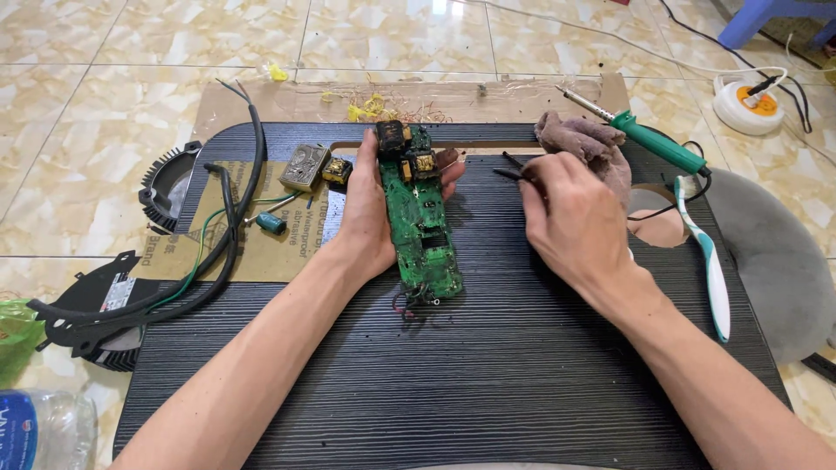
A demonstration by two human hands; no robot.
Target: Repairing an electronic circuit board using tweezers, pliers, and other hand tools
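The left hand grips a long green circuit board, which lies on the dark board. Just right of the circuit board, the right hand closes on black tweezers. A green-handled soldering iron lies further right, beside a brown rag.

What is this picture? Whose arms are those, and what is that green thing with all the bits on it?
The picture comes from a camera on a person's head, looking down, so the arms are that person's own. They work on a dark board lying on a tiled floor. The left hand holds a green circuit board, the inside part of an electric machine. The right hand holds thin black tweezers. Nearby lie a soldering iron with a green handle, a rag, a toothbrush, black cables and small loose parts.
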